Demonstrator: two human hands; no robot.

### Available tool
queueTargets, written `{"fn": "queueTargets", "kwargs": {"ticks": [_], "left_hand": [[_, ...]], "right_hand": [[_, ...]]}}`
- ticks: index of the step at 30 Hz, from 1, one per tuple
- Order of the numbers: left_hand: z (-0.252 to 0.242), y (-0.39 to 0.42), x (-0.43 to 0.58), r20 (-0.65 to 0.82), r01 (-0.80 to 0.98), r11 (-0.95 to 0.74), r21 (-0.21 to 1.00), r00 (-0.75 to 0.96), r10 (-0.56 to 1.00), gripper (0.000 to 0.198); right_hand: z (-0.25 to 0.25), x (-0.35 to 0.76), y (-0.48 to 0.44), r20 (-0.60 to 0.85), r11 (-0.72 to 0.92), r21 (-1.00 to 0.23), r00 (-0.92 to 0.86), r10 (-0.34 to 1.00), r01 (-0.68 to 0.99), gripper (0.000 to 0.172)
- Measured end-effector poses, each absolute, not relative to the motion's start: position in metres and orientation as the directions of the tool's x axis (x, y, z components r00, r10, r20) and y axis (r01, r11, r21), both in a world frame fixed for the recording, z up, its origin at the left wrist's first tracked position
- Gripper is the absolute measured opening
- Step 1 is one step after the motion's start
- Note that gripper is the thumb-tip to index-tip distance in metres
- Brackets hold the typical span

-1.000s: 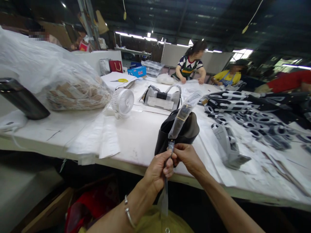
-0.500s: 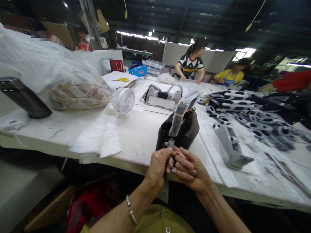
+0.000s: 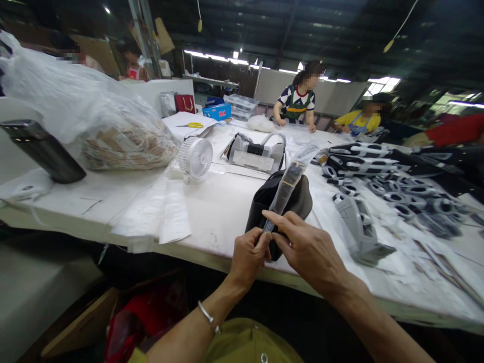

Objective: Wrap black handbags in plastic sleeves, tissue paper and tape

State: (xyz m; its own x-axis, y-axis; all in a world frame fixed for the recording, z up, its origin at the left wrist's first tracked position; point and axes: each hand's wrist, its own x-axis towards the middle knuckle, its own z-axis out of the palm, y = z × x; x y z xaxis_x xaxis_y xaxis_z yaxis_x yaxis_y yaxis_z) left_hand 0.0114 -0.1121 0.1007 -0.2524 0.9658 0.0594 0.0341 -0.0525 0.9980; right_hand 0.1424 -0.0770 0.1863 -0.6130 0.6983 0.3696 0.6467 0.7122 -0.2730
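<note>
A black handbag [image 3: 259,201] stands at the table's front edge. Its strap [image 3: 285,189], wrapped in clear plastic and fitted with gold-coloured hardware, runs down the front towards me. My left hand [image 3: 249,254] pinches the strap's lower end between thumb and bent fingers. From the right, my right hand [image 3: 312,249] closes on the strap just above, its index finger laid across the plastic and its thumb lower down. The other fingers of that hand are curled and partly hidden. Behind this bag lies another bag [image 3: 255,151] with white wrapping.
A small white fan [image 3: 195,159], white sheets [image 3: 151,217] and a dark flask [image 3: 45,151] are to the left, near a plastic sack [image 3: 124,136]. Yellow-handled scissors [image 3: 194,125] lie further back. Wrapped straps [image 3: 401,191] and a grey tape dispenser [image 3: 359,232] are on the right. Co-workers sit beyond.
My right hand has turned over and moved up onto the strap, its index finger now stretched across it. The wrapped strap leans further right. My left hand keeps its pinch.
</note>
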Motion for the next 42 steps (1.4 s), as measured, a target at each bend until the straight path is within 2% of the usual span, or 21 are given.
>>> {"fn": "queueTargets", "kwargs": {"ticks": [2,4,6,9,11,15,17,19,21,22,24,26,29,32,34,37,40,42], "left_hand": [[0.101,-0.113,0.012,0.087,0.064,-0.073,0.995,-0.26,0.962,0.039],[0.101,-0.113,0.011,0.085,0.041,-0.078,0.996,-0.253,0.964,0.04],[0.099,-0.113,0.009,0.046,-0.053,-0.058,0.997,-0.209,0.977,0.04],[0.095,-0.111,0.004,-0.023,-0.249,0.005,0.969,-0.07,0.997,0.041],[0.093,-0.108,0.002,-0.047,-0.368,0.045,0.929,0.003,0.999,0.043],[0.091,-0.103,0.002,-0.09,-0.534,0.102,0.84,0.048,0.995,0.046],[0.09,-0.103,0.002,-0.093,-0.533,0.107,0.839,0.053,0.994,0.046],[0.09,-0.104,0.002,-0.077,-0.483,0.087,0.871,0.04,0.996,0.044],[0.088,-0.106,0.001,-0.052,-0.406,0.05,0.912,0.006,0.999,0.042],[0.087,-0.107,0.001,-0.041,-0.37,0.034,0.928,-0.012,0.999,0.042],[0.086,-0.108,0.002,-0.029,-0.318,0.016,0.948,-0.037,0.999,0.043],[0.086,-0.109,0.004,-0.017,-0.28,0.003,0.96,-0.049,0.999,0.042],[0.087,-0.111,0.006,0.003,-0.209,-0.018,0.978,-0.076,0.997,0.041],[0.087,-0.114,0.009,0.019,-0.138,-0.031,0.99,-0.086,0.996,0.034],[0.083,-0.117,0.011,0.015,-0.132,-0.021,0.991,-0.048,0.999,0.03],[0.071,-0.124,0.012,-0.043,-0.175,0.053,0.983,0.062,0.997,0.031],[0.05,-0.135,0.004,-0.136,-0.142,0.156,0.978,0.138,0.981,0.034],[0.036,-0.146,-0.006,-0.197,-0.076,0.213,0.974,0.18,0.964,0.031]], "right_hand": [[0.192,0.137,-0.072,0.332,0.778,-0.121,-0.714,0.617,0.616,0.037],[0.192,0.135,-0.065,0.333,0.823,-0.06,-0.766,0.55,0.565,0.025],[0.187,0.137,-0.055,0.377,0.863,-0.1,-0.784,0.493,0.495,0.025],[0.176,0.147,-0.04,0.462,0.901,-0.234,-0.773,0.435,0.366,0.024],[0.17,0.155,-0.034,0.49,0.923,-0.225,-0.782,0.385,0.313,0.025],[0.158,0.174,-0.036,0.444,0.94,0.059,-0.852,0.278,0.337,0.046],[0.15,0.183,-0.044,0.458,0.929,0.114,-0.848,0.265,0.352,0.048],[0.142,0.189,-0.055,0.541,0.918,0.012,-0.774,0.328,0.396,0.036],[0.137,0.186,-0.067,0.593,0.826,-0.27,-0.591,0.547,0.494,0.023],[0.135,0.181,-0.072,0.547,0.715,-0.454,-0.467,0.695,0.532,0.022],[0.136,0.167,-0.08,0.306,0.395,-0.763,-0.253,0.918,0.512,0.029],[0.137,0.149,-0.082,0.056,0.129,-0.907,-0.187,0.981,0.4,0.036],[0.135,0.128,-0.078,-0.096,-0.05,-0.975,-0.21,0.973,0.215,0.043],[0.129,0.116,-0.073,-0.162,-0.151,-0.986,-0.179,0.97,0.073,0.045],[0.126,0.112,-0.072,-0.156,-0.152,-0.987,-0.12,0.98,0.047,0.044],[0.131,0.113,-0.071,-0.085,-0.076,-0.989,-0.062,0.994,0.128,0.042],[0.147,0.13,-0.064,-0.144,-0.072,-0.95,-0.222,0.964,0.305,0.046],[0.161,0.152,-0.052,-0.14,-0.036,-0.919,-0.241,0.96,0.392,0.052]]}}
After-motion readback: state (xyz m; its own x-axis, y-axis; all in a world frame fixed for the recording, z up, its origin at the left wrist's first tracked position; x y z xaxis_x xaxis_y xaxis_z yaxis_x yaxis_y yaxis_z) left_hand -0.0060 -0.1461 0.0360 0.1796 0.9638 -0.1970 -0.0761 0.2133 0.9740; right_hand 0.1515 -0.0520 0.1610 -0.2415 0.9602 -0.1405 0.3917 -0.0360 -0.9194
